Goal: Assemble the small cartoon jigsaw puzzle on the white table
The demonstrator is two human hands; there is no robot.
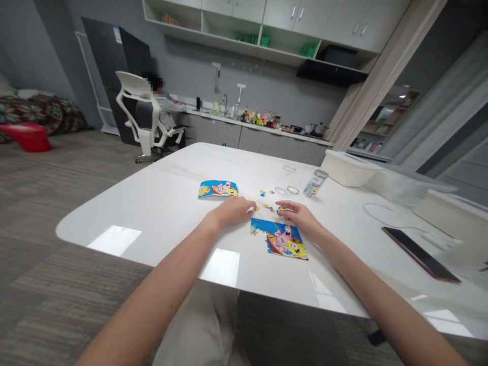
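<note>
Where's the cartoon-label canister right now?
In the head view, the canister sits toward the far side of the white table, just right of the clear glass, beyond the person's right hand.

Blue-yellow cartoon jigsaw puzzle, white tabletop — faintly veined

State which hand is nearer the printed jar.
Right. The right hand lies in front of the jar, slightly left of it; the left hand lies much farther left.

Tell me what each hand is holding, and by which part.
The right hand seems to pinch a small blue-and-yellow cardboard jigsaw piece by its edge, at the fingertips; it is too small to be sure. The left hand shows nothing held.
</note>
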